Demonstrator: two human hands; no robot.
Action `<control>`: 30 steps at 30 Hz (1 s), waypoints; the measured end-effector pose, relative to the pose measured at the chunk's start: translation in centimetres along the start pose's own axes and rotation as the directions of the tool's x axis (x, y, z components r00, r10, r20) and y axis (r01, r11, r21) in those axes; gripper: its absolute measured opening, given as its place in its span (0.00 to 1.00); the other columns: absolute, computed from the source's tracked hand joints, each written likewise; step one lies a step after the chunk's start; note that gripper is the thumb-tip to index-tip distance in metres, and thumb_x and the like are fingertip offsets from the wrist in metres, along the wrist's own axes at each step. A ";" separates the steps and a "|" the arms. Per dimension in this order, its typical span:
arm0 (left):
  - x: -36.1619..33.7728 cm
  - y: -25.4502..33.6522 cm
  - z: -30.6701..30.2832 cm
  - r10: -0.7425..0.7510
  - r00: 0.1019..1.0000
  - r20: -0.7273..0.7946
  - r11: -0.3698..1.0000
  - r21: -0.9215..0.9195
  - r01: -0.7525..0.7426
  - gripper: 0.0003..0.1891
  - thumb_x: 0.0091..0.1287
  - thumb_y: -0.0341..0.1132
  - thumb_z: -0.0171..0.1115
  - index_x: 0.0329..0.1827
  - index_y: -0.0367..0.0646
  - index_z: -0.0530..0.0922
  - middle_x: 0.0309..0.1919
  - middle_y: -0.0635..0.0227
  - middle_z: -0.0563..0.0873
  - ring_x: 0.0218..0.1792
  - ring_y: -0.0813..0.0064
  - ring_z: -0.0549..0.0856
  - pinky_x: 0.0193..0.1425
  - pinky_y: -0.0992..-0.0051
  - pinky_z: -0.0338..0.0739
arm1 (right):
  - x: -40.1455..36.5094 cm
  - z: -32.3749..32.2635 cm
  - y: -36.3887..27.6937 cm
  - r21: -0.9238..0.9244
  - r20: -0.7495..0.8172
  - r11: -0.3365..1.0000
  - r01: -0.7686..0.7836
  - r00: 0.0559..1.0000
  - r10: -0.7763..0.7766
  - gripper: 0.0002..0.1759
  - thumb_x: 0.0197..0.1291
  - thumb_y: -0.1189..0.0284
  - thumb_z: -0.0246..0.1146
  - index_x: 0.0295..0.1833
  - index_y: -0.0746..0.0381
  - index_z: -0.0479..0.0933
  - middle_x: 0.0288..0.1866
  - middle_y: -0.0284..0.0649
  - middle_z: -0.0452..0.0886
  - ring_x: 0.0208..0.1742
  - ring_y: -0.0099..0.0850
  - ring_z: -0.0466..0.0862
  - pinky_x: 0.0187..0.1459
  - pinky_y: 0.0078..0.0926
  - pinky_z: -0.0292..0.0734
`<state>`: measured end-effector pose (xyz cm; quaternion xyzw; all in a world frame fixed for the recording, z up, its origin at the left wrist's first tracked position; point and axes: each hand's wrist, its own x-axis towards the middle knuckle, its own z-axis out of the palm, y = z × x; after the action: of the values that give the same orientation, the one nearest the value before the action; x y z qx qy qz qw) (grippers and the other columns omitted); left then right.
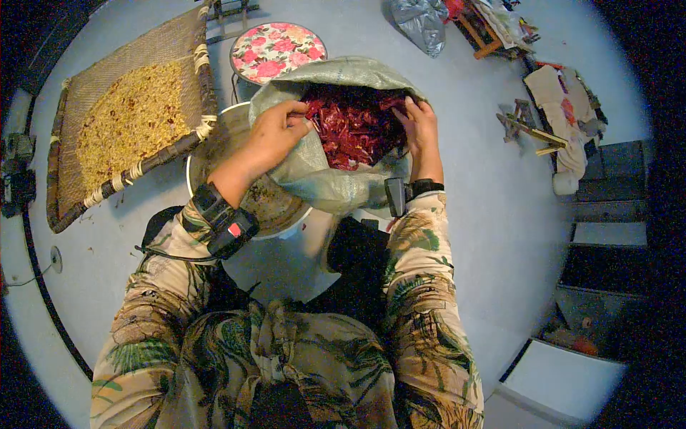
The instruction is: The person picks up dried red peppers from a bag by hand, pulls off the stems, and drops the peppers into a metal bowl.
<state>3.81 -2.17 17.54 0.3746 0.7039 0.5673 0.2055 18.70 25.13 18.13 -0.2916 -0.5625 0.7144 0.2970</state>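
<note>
Winnowing tray [128,121] of woven cane lies at far left on the pale floor, tilted, with yellow seeds spread over it. Just right of it stands a metal bowl [268,200], its near inner surface flecked with debris. A round floral lid [277,50] lies beyond the bowl.

Left hand [275,136], with a black device strapped at the wrist, is closed on the left rim of a green woven sack [321,179], fingers curled over the edge. The sack rests partly over the bowl, at centre, close in front of the person, mouth open. Dried red chillies [354,125] fill the opening.

Right hand [421,129] grips the sack's right rim, fingers hooked over the edge and touching the chillies.

Wooden pieces [525,125] lie further right, well apart from the sack, and dark steps [607,214] run along the right edge.
</note>
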 end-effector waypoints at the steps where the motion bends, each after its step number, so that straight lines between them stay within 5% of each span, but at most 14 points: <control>1: 0.0 0.1 0.0 -0.005 1.000 0.002 1.000 0.010 0.005 0.21 0.59 0.39 0.65 0.52 0.35 0.77 0.38 0.56 0.85 0.40 0.68 0.84 0.47 0.70 0.77 | -0.2 0.0 -0.4 0.011 0.003 1.000 0.012 1.000 -0.013 0.10 0.62 0.73 0.61 0.46 0.66 0.72 0.45 0.39 0.77 0.48 0.32 0.78 0.57 0.44 0.75; 11: 0.1 0.1 -0.2 -0.075 0.994 0.079 0.997 0.032 0.073 0.20 0.62 0.37 0.63 0.55 0.37 0.75 0.46 0.61 0.83 0.46 0.72 0.81 0.52 0.73 0.75 | 0.4 0.2 0.4 0.131 0.164 0.986 -0.106 0.983 0.084 0.08 0.63 0.70 0.60 0.38 0.63 0.72 0.38 0.39 0.76 0.42 0.33 0.78 0.51 0.45 0.81; 17: 0.0 0.3 -0.2 -0.076 0.994 0.085 0.997 0.040 0.073 0.20 0.63 0.37 0.63 0.55 0.36 0.75 0.46 0.61 0.83 0.45 0.72 0.81 0.52 0.73 0.75 | -0.8 2.5 -0.5 0.188 0.217 0.959 -0.211 0.961 0.169 0.11 0.65 0.69 0.58 0.44 0.66 0.74 0.41 0.43 0.78 0.42 0.37 0.80 0.51 0.48 0.81; 20: 0.0 0.3 -0.2 -0.040 0.996 0.078 0.998 0.057 0.035 0.20 0.63 0.37 0.63 0.55 0.36 0.75 0.46 0.62 0.83 0.45 0.72 0.81 0.52 0.73 0.75 | -0.5 2.0 0.5 0.129 0.288 0.948 -0.290 0.926 0.244 0.15 0.67 0.70 0.55 0.53 0.69 0.71 0.52 0.47 0.77 0.52 0.40 0.80 0.53 0.45 0.80; 30: -0.3 1.3 0.3 -0.087 0.986 0.139 0.996 0.040 0.082 0.22 0.59 0.34 0.65 0.56 0.38 0.74 0.50 0.61 0.81 0.49 0.69 0.81 0.54 0.71 0.75 | -2.0 4.6 1.0 0.093 0.345 0.949 -0.300 0.904 0.252 0.18 0.64 0.69 0.58 0.56 0.66 0.72 0.54 0.42 0.77 0.52 0.39 0.79 0.49 0.48 0.80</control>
<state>4.60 -2.15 18.61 0.3868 0.7128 0.5180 0.2721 16.44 20.50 18.19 -0.2227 -0.5040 0.8265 0.1149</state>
